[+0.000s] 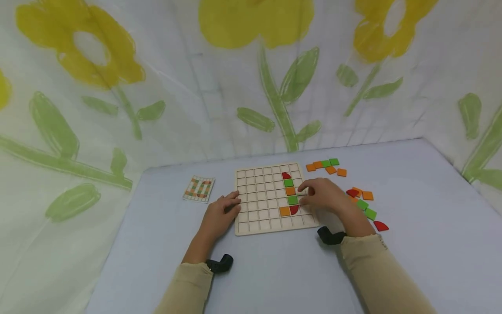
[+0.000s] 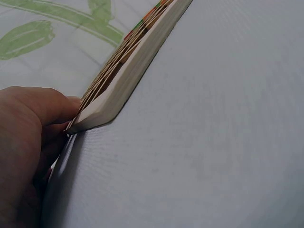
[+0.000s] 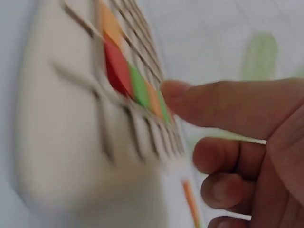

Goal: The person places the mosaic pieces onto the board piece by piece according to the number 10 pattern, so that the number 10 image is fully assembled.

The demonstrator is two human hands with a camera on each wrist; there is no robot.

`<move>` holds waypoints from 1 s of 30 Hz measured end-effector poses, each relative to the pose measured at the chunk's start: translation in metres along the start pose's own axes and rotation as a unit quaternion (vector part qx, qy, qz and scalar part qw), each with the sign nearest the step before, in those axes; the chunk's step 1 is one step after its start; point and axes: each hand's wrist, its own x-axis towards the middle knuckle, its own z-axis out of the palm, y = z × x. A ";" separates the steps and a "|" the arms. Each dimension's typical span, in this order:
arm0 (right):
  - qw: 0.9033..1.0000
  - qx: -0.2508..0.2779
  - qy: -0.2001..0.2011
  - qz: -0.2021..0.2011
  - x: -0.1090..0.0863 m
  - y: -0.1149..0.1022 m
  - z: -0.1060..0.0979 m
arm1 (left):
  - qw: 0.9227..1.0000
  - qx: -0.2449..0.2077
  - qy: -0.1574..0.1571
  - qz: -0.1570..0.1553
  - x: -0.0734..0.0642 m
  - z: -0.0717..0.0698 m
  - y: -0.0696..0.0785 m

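The tile column (image 1: 290, 191) lies just left of the nearer right hand (image 1: 325, 194), which grips nothing visible; the left hand (image 1: 219, 214), relaxed, touches the gridded board (image 1: 262, 204).

Card (image 1: 199, 189) left of board (image 1: 262, 203), tiles (image 1: 361, 204) right

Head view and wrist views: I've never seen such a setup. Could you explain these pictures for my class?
No machine here: a person works bare-handed. A head-worn camera took the wide picture; the left wrist camera and right wrist camera took the close ones. On the table lies a pale grid board bearing red, green and orange tiles. More loose tiles lie to its right, a patterned card to its left. The left hand touches the board's left edge. The right hand is over the right side, with no tile visible in its grip.
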 end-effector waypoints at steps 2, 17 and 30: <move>1.000 -0.008 0.012 0.020 -0.003 0.014 -0.019 | 1.000 0.005 -0.001 0.007 0.005 -0.002 0.002; 0.996 0.018 0.002 0.090 -0.018 0.088 -0.070 | 1.000 0.026 0.001 -0.013 0.011 -0.021 -0.002; 0.992 0.012 0.049 0.111 -0.016 0.075 -0.047 | 1.000 -0.002 -0.010 0.008 0.006 -0.003 0.001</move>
